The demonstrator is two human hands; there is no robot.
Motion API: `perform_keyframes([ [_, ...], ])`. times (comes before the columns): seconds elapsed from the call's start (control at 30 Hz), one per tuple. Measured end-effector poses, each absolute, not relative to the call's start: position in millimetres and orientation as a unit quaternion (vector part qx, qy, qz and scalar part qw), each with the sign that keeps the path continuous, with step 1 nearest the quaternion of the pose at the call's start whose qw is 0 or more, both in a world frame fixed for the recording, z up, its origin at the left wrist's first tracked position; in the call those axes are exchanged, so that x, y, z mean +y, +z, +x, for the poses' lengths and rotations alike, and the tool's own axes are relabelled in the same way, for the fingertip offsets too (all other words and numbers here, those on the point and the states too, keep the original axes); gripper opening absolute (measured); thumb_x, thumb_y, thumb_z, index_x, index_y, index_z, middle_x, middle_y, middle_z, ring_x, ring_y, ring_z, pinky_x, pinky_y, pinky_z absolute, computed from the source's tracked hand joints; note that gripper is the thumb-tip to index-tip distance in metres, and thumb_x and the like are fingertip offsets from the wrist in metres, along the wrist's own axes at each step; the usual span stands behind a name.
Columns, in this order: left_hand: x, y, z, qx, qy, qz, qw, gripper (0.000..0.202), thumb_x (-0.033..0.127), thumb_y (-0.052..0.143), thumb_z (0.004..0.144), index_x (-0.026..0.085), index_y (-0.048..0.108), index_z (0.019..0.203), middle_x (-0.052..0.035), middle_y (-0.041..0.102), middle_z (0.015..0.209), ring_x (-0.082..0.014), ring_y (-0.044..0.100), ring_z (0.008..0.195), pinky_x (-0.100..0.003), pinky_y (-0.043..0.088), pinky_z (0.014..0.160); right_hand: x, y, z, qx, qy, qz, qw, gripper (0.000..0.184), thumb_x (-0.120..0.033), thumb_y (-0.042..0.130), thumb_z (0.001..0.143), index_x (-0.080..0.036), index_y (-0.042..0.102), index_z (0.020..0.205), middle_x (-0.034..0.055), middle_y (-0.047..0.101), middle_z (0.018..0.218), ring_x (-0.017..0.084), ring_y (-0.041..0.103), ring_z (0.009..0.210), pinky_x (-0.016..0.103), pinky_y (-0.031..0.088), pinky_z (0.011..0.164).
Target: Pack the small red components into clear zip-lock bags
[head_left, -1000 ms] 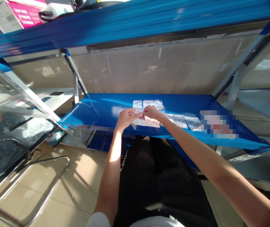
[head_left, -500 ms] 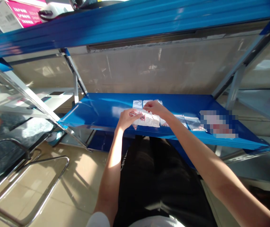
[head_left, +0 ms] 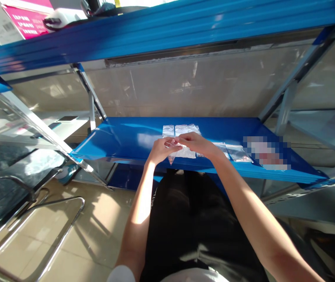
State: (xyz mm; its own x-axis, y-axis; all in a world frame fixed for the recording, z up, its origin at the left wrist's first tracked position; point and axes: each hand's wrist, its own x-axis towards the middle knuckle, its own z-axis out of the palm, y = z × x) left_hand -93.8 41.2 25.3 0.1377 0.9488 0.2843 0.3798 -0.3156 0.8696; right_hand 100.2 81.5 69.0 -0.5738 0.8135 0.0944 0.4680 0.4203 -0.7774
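Over blue shelf (head_left: 126, 135), left hand (head_left: 162, 151), right hand (head_left: 196, 143) closer together, pinching clear bag (head_left: 185, 153)

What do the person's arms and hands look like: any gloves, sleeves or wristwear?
The left hand and right hand are bare, with no gloves, watch or band in view. A white sleeve shows at the left upper arm.

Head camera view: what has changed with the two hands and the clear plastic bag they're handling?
The bare left hand and bare right hand have drawn closer together, right fingers reaching leftward across the clear plastic bag. They now cover more of it, and neither has let go. The other clear plastic bags on the blue metal shelf stayed as they were.
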Motion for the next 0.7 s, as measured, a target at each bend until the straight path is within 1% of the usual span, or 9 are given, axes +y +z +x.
perform_keyframes([
  [0.1, 47.5, 19.6, -94.6, 0.485, 0.448, 0.679, 0.321, 0.044, 0.050, 0.082, 0.079, 0.018, 0.079, 0.108, -0.0077, 0.079, 0.096, -0.0240, 0.072, 0.092, -0.030, 0.053, 0.077, 71.9, 60.3, 106.8, -0.806, 0.347, -0.405, 0.257, 0.048, -0.065, 0.058, 0.092, -0.021, 0.069, 0.077, -0.0002, 0.046, 0.066, 0.014, 0.040, 0.062, 0.028, 0.026, 0.056],
  [0.2, 53.4, 13.5, -94.0, 0.483, 0.467, 0.662, 0.333, 0.045, 0.042, 0.086, 0.073, 0.015, 0.078, 0.109, -0.0084, 0.078, 0.095, -0.0236, 0.072, 0.090, -0.029, 0.053, 0.076, 62.1, 51.2, 111.8, -0.784, 0.343, -0.428, 0.291, 0.045, -0.067, 0.069, 0.084, -0.022, 0.074, 0.089, -0.0009, 0.048, 0.066, 0.015, 0.041, 0.062, 0.028, 0.027, 0.056],
  [0.3, 53.5, 10.6, -88.9, 0.462, 0.477, 0.643, 0.381, 0.046, 0.038, 0.088, 0.071, 0.014, 0.077, 0.109, -0.0080, 0.077, 0.092, -0.0221, 0.071, 0.087, -0.029, 0.054, 0.075, 51.1, 42.2, 114.2, -0.742, 0.411, -0.406, 0.339, 0.044, -0.064, 0.077, 0.077, -0.022, 0.070, 0.086, -0.0013, 0.052, 0.067, 0.015, 0.045, 0.061, 0.028, 0.030, 0.055],
  [0.4, 48.6, 11.4, -80.8, 0.440, 0.480, 0.619, 0.440, 0.046, 0.040, 0.088, 0.072, 0.015, 0.077, 0.110, -0.0074, 0.076, 0.091, -0.0205, 0.071, 0.087, -0.028, 0.053, 0.075, 38.0, 34.8, 115.6, -0.689, 0.469, -0.397, 0.384, 0.043, -0.061, 0.081, 0.073, -0.022, 0.064, 0.079, -0.0001, 0.059, 0.071, 0.016, 0.051, 0.062, 0.028, 0.036, 0.054],
  [0.53, 43.1, 13.4, -72.4, 0.406, 0.488, 0.587, 0.502, 0.048, 0.050, 0.083, 0.079, 0.016, 0.078, 0.112, -0.0074, 0.075, 0.094, -0.0164, 0.068, 0.084, -0.026, 0.052, 0.077, 24.4, 26.5, 121.6, -0.646, 0.474, -0.420, 0.426, 0.041, -0.059, 0.081, 0.075, -0.022, 0.062, 0.074, 0.0008, 0.062, 0.069, 0.018, 0.056, 0.064, 0.029, 0.041, 0.054],
  [0.6, 42.7, 13.0, -69.0, 0.397, 0.491, 0.581, 0.514, 0.047, 0.052, 0.083, 0.079, 0.015, 0.079, 0.108, -0.0075, 0.075, 0.093, -0.0150, 0.067, 0.082, -0.026, 0.052, 0.077, 22.2, 21.8, 127.1, -0.637, 0.470, -0.421, 0.443, 0.037, -0.056, 0.080, 0.077, -0.022, 0.064, 0.077, 0.0021, 0.066, 0.073, 0.020, 0.060, 0.067, 0.030, 0.043, 0.056],
  [0.7, 43.1, 10.5, -62.0, 0.402, 0.499, 0.588, 0.494, 0.042, 0.051, 0.086, 0.077, 0.014, 0.078, 0.097, -0.0062, 0.074, 0.087, -0.0143, 0.066, 0.077, -0.026, 0.051, 0.074, 23.6, 14.7, 136.7, -0.615, 0.472, -0.415, 0.476, 0.034, -0.051, 0.082, 0.077, -0.023, 0.068, 0.091, 0.0037, 0.072, 0.081, 0.023, 0.068, 0.074, 0.031, 0.047, 0.058],
])
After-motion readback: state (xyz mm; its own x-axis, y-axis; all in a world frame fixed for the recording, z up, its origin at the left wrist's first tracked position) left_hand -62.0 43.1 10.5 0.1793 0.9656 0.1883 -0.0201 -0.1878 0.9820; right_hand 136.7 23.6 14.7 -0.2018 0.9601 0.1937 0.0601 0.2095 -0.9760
